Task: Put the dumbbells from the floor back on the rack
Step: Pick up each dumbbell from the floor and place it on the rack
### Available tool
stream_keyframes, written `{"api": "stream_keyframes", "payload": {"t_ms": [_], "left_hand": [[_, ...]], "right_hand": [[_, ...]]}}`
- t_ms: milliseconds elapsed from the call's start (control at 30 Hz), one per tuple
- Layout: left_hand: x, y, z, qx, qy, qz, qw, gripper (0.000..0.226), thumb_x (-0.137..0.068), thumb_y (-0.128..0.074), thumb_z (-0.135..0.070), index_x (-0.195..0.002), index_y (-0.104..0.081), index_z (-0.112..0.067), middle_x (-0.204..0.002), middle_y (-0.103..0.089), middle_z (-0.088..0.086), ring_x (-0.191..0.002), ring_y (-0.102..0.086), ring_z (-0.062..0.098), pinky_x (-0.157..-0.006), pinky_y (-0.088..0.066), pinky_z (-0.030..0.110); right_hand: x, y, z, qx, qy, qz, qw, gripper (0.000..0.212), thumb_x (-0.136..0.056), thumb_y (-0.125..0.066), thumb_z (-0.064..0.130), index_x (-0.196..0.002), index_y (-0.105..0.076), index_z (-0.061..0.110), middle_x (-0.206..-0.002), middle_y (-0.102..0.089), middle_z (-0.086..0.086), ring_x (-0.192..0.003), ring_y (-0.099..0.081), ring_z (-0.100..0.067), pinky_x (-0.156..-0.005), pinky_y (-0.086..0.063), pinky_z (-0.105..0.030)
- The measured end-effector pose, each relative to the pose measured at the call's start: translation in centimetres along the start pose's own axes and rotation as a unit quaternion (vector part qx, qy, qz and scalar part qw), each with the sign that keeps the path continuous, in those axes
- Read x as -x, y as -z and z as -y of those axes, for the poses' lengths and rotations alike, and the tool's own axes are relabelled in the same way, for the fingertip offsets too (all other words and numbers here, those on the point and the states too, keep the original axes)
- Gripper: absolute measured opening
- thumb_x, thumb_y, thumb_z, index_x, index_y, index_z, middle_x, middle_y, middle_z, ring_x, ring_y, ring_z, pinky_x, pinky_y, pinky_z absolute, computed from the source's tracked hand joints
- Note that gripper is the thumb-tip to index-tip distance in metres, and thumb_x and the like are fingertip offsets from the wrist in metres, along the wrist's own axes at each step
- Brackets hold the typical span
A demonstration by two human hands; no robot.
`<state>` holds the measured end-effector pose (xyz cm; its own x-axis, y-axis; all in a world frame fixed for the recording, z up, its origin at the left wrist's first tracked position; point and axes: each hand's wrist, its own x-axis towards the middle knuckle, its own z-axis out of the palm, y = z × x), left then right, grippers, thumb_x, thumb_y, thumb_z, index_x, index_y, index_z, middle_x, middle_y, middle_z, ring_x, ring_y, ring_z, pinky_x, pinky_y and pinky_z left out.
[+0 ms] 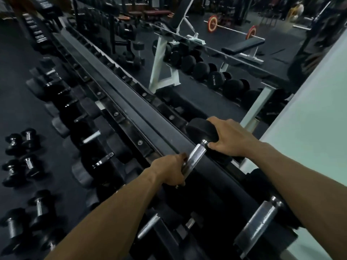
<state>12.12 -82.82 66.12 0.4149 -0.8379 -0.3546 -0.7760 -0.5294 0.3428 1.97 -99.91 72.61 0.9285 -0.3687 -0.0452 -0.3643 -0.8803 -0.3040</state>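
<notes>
- Your left hand (171,170) grips the dumbbell (199,145) by its chrome handle, fingers curled round it.
- Your right hand (230,136) rests on its far head, fingers spread.
- The dumbbell lies across the rack (120,94) top rail, at 1 o'clock from your left hand.

Dumbbell (197,149), black round heads, knurled chrome handle, lying across the top tier of the rack (131,102).
Far head up near the mirror side, handle angled toward the viewer. Small black dumbbells (20,162) with chrome handles lie in pairs on the dark floor, left of the rack.
</notes>
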Motion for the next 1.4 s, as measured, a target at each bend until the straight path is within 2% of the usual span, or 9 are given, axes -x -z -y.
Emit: {"api": "stream_keyframes", "payload": {"t_ms": [333, 500, 600, 667, 767, 900, 1100, 1233, 1400], "left_hand": [[-2.9, 0.7, 1.7, 0.04, -0.004, 0.046, 0.998, 0.08, -0.066, -0.085, -0.03, -0.136, -0.045, -0.024, -0.093, -0.055, -0.006, -0.095, -0.058, 0.019, -0.087, -0.052, 0.036], [-2.5, 0.4, 1.6, 0.027, -0.002, 0.027, 0.999, 0.078, -0.065, -0.085, -0.034, -0.133, -0.048, -0.024, -0.109, -0.065, 0.0, -0.101, -0.061, 0.022, -0.087, -0.052, 0.037], [-1.5, 0.8, 1.9, 0.05, 0.001, -0.001, 0.999, 0.062, -0.073, -0.079, -0.038, -0.127, -0.051, -0.023, -0.106, -0.068, -0.001, -0.099, -0.062, 0.02, -0.086, -0.052, 0.037], [-0.4, 0.9, 2.3, 0.073, 0.003, -0.034, 0.997, 0.051, -0.08, -0.073, -0.04, -0.123, -0.053, -0.023, -0.105, -0.068, -0.002, -0.1, -0.063, 0.019, -0.084, -0.051, 0.033], [1.7, 1.0, 3.1, 0.087, 0.006, -0.085, 0.992, 0.047, -0.085, -0.066, -0.046, -0.122, -0.054, -0.019, -0.11, -0.064, -0.002, -0.102, -0.06, 0.018, -0.082, -0.048, 0.03], [5.6, 1.4, 5.1, 0.116, 0.019, -0.149, 0.982, 0.044, -0.088, -0.061, -0.048, -0.122, -0.054, -0.021, -0.112, -0.06, -0.003, -0.099, -0.058, 0.014, -0.082, -0.047, 0.028], [15.2, 0.0, 10.6, 0.146, 0.114, -0.202, 0.962, 0.043, -0.093, -0.053, -0.046, -0.129, -0.051, -0.022, -0.121, -0.056, -0.006, -0.11, -0.056, 0.013, -0.085, -0.042, 0.024], [22.2, -2.3, 15.1, 0.161, 0.218, -0.228, 0.935, 0.053, -0.09, -0.04, -0.06, -0.127, -0.049, -0.024, -0.124, -0.053, -0.003, -0.112, -0.056, 0.017, -0.091, -0.044, 0.03], [30.3, -5.6, 19.7, 0.179, 0.296, -0.249, 0.905, 0.051, -0.094, -0.043, -0.056, -0.134, -0.045, -0.024, -0.133, -0.046, -0.001, -0.111, -0.055, 0.019, -0.092, -0.046, 0.034]], "right_hand": [[-2.7, -1.1, -1.3, -0.013, -0.038, 0.022, 0.999, 0.043, -0.078, -0.072, 0.025, -0.116, -0.052, 0.024, -0.081, -0.066, 0.004, -0.07, -0.065, -0.016, -0.071, -0.058, -0.039], [-2.4, -1.0, -1.0, 0.002, -0.046, 0.036, 0.998, 0.046, -0.082, -0.071, 0.027, -0.121, -0.047, 0.022, -0.085, -0.065, 0.0, -0.072, -0.065, -0.018, -0.073, -0.058, -0.04], [-2.4, -0.6, -0.7, 0.033, -0.04, 0.057, 0.997, 0.05, -0.083, -0.07, 0.031, -0.123, -0.042, 0.021, -0.089, -0.064, -0.001, -0.073, -0.064, -0.019, -0.073, -0.058, -0.041], [-2.5, -0.3, -0.2, 0.062, -0.036, 0.061, 0.996, 0.057, -0.082, -0.071, 0.035, -0.128, -0.04, 0.021, -0.099, -0.062, -0.001, -0.081, -0.063, -0.02, -0.076, -0.056, -0.041], [-2.6, 0.2, 1.3, 0.094, -0.013, 0.041, 0.995, 0.074, -0.082, -0.07, 0.04, -0.143, -0.034, 0.02, -0.132, -0.051, -0.006, -0.116, -0.053, -0.027, -0.094, -0.05, -0.044], [-3.0, 0.0, 5.9, 0.119, 0.064, 0.022, 0.991, 0.073, -0.084, -0.067, 0.043, -0.145, -0.035, 0.019, -0.147, -0.04, -0.006, -0.136, -0.034, -0.029, -0.106, -0.039, -0.045], [-3.9, -2.9, 16.3, 0.105, 0.177, 0.064, 0.977, 0.073, -0.088, -0.061, 0.043, -0.15, -0.028, 0.02, -0.149, -0.039, -0.005, -0.138, -0.034, -0.029, -0.108, -0.038, -0.047], [-3.8, -5.7, 23.8, 0.088, 0.233, 0.091, 0.964, 0.072, -0.089, -0.061, 0.043, -0.15, -0.029, 0.019, -0.148, -0.04, -0.003, -0.138, -0.034, -0.027, -0.108, -0.038, -0.045], [-2.7, -10.7, 33.2, 0.093, 0.299, 0.122, 0.942, 0.072, -0.088, -0.063, 0.045, -0.148, -0.032, 0.02, -0.145, -0.042, -0.002, -0.134, -0.037, -0.026, -0.105, -0.041, -0.043]]}}
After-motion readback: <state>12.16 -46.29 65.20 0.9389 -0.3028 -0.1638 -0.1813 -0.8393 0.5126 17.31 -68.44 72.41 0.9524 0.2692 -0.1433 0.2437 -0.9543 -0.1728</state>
